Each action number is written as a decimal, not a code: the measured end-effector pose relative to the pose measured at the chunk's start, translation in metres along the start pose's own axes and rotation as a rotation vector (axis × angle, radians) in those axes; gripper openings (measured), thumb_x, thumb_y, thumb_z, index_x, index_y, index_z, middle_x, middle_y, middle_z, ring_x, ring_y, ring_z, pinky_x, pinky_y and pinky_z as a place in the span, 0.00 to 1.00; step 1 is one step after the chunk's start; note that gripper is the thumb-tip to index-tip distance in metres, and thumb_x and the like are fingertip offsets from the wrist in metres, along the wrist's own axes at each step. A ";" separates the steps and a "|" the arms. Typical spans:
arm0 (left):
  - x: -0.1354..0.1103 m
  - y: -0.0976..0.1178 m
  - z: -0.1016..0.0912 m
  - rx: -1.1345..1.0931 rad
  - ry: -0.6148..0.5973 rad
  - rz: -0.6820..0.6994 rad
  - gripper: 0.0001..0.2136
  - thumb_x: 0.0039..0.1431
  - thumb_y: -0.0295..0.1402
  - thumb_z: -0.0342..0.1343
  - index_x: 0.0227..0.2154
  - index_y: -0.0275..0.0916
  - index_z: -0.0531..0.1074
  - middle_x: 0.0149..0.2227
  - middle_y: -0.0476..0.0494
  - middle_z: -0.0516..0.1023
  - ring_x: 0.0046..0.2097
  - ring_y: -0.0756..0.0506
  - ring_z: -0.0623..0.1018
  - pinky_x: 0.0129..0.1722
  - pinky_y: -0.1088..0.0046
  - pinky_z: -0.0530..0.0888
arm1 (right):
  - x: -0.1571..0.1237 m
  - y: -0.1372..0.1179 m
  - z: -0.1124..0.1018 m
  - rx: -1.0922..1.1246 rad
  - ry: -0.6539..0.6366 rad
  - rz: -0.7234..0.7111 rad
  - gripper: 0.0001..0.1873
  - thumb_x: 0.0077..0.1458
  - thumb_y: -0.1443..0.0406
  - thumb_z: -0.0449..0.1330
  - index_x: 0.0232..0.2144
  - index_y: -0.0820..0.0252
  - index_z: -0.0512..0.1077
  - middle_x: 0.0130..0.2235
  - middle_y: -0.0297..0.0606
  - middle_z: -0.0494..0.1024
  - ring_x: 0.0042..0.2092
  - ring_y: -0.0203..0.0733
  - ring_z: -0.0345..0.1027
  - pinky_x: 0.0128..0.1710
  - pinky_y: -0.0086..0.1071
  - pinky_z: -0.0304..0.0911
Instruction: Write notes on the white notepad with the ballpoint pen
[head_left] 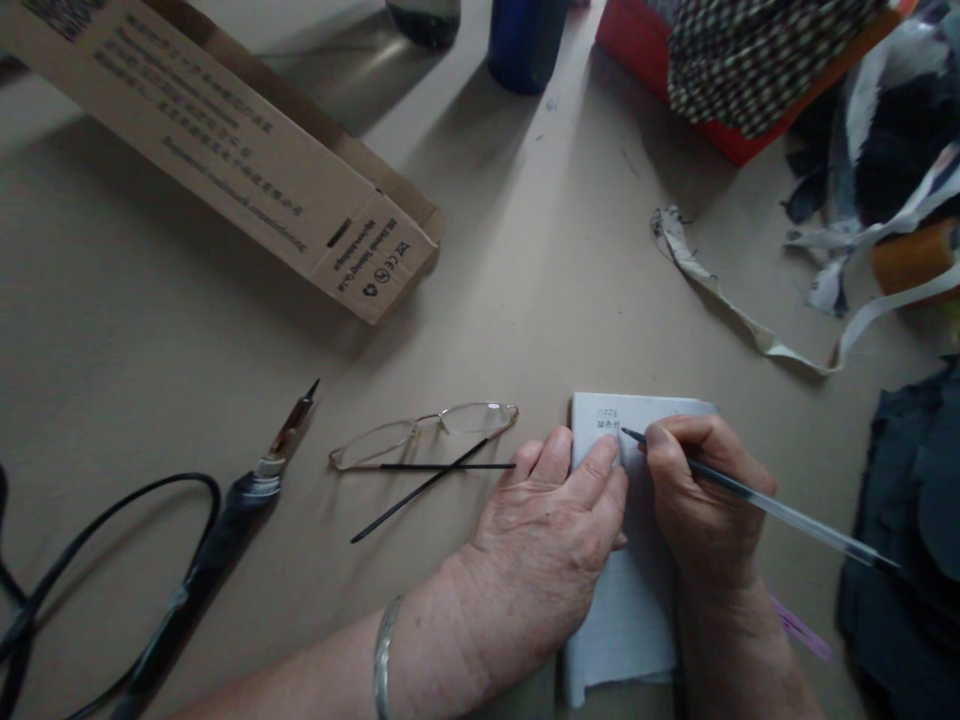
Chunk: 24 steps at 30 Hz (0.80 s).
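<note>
Two hands work side by side in the lower middle of the head view. The left hand (pixel 547 540) lies palm down, empty, with its fingers together, pressing on the left edge of a white paper (pixel 634 610). A silver bracelet (pixel 384 655) sits on its wrist. The right hand (pixel 701 510) is closed around a clear pen (pixel 780 512), whose dark tip touches the paper near its top left corner, just beside a few small handwritten marks. The pen's barrel slants away toward the lower right of the frame. The paper rests flat on the beige counter (pixel 525 250), partly covered by both hands. Left of the left hand, a pair of thin-framed glasses (pixel 427 440) lies with its dark arms crossed. Further left lies a pointed tool with a black handle (pixel 225 520), and its black cord (pixel 112 560) loops toward the lower left corner. A long cardboard box (pixel 225 150) with printed text stretches across the upper left. A blue bottle (pixel 525 40) stands at the top edge, with a red box (pixel 652 60) just to its right. A pale fabric strip (pixel 720 300) curls across the counter at the right, near a heap of scraps and an orange spool (pixel 911 258). Dark cloth (pixel 907 530) fills the lower right.
</note>
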<state>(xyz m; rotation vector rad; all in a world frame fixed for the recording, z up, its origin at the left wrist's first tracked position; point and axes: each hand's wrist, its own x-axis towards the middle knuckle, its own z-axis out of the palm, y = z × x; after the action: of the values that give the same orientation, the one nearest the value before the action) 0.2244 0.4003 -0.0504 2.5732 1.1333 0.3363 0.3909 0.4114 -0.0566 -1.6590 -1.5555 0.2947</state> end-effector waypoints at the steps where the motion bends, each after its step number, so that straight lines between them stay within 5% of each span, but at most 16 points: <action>1: 0.000 0.000 0.000 -0.001 0.005 0.002 0.18 0.66 0.40 0.46 0.54 0.39 0.66 0.60 0.49 0.66 0.57 0.35 0.62 0.53 0.58 0.58 | 0.000 0.000 0.000 0.003 0.003 0.003 0.06 0.53 0.70 0.60 0.25 0.60 0.69 0.23 0.27 0.70 0.24 0.28 0.61 0.26 0.23 0.59; 17: -0.001 0.001 -0.001 0.004 -0.013 -0.010 0.19 0.65 0.39 0.46 0.56 0.39 0.64 0.61 0.49 0.65 0.57 0.36 0.61 0.55 0.58 0.57 | -0.001 0.002 0.001 0.028 -0.013 0.019 0.07 0.53 0.71 0.60 0.25 0.61 0.68 0.23 0.26 0.68 0.24 0.27 0.60 0.26 0.22 0.58; 24: 0.000 -0.001 0.001 0.001 -0.001 -0.002 0.17 0.65 0.40 0.46 0.54 0.41 0.66 0.60 0.50 0.66 0.57 0.36 0.62 0.54 0.58 0.57 | -0.004 0.005 0.001 0.191 0.147 0.112 0.07 0.55 0.69 0.59 0.25 0.61 0.69 0.26 0.30 0.72 0.27 0.32 0.65 0.29 0.27 0.61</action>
<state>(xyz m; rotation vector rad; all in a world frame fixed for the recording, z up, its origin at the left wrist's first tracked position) 0.2243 0.4007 -0.0518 2.5732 1.1353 0.3335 0.3926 0.4087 -0.0620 -1.5829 -1.2881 0.3605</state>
